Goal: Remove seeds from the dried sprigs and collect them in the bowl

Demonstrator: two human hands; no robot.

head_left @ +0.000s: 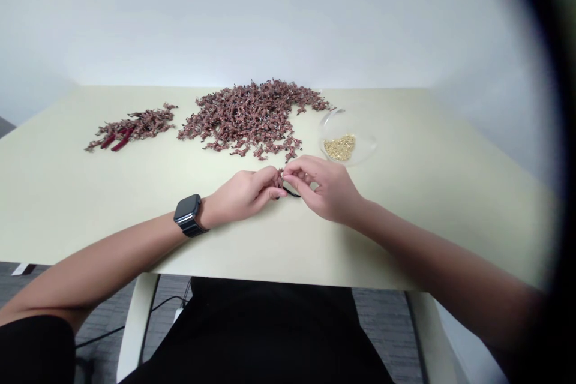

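Left hand (240,196), right hand (323,187) pinch a black cord (292,194) (very thin)

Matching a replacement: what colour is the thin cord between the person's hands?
The cord is black, shown best in the head view.

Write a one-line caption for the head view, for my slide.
Left hand and right hand meet over a black cord near a reddish twisted heap and a clear dish of gold bits.

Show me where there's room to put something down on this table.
The most room is on the table, right of the clear dish. Another patch lies between the small twisty pile and the left arm. The big twisty pile makes the back middle crowded.
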